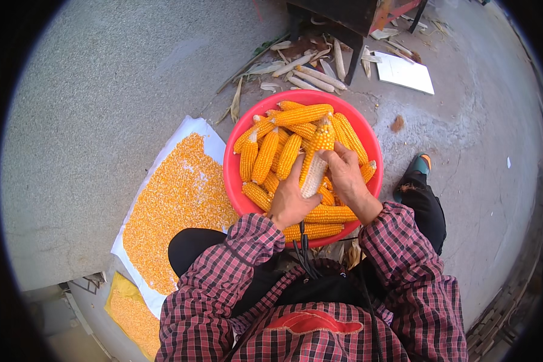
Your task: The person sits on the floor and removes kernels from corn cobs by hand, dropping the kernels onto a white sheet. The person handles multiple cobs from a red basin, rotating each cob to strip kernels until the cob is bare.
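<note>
A partly shelled corn cob [319,154] is gripped between both my hands, its tip pointing away from me. Yellow kernels cover its far part and left side, while a bare white patch shows at the near end. My left hand [293,199] wraps the near end from the left. From the right, my right hand [347,178] presses its thumb near the edge of the kernels. Under both hands is a round red plastic basin [377,149] holding several unshelled corn cobs [266,156].
Left of the basin, loose corn kernels [176,212] lie on a white sheet [215,151]. More kernels lie on a yellow sheet [117,287] at lower left. Bare cobs [319,79] and husks are beside a dark metal stand [355,59]; a white board [405,73] lies nearby.
</note>
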Tool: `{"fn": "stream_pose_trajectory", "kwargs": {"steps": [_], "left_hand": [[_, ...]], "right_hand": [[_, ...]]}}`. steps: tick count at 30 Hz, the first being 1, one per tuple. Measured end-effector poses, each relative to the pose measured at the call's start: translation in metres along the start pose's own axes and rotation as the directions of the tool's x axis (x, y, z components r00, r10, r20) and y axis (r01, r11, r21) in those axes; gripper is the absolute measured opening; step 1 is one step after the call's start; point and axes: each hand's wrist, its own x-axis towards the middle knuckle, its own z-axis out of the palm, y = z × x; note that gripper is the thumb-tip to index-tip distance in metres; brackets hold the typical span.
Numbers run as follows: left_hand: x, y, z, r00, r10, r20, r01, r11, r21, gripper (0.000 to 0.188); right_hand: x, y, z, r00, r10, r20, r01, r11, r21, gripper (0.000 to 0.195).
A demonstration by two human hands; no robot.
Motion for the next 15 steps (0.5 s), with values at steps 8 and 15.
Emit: {"fn": "stream_pose_trajectory", "kwargs": {"steps": [8,15], "left_hand": [[-0.005,0.011,0.005,0.999,-0.032,0.002,0.029,0.949,0.315,0.088],[-0.003,0.009,0.002,0.999,-0.050,-0.003,0.049,0.951,0.305,0.088]], "right_hand": [[0.003,0.029,-0.006,0.996,0.015,-0.084,0.008,0.965,0.264,0.022],[0.002,0.015,0.009,0.991,0.085,-0.108,-0.050,0.955,0.293,0.025]]}}
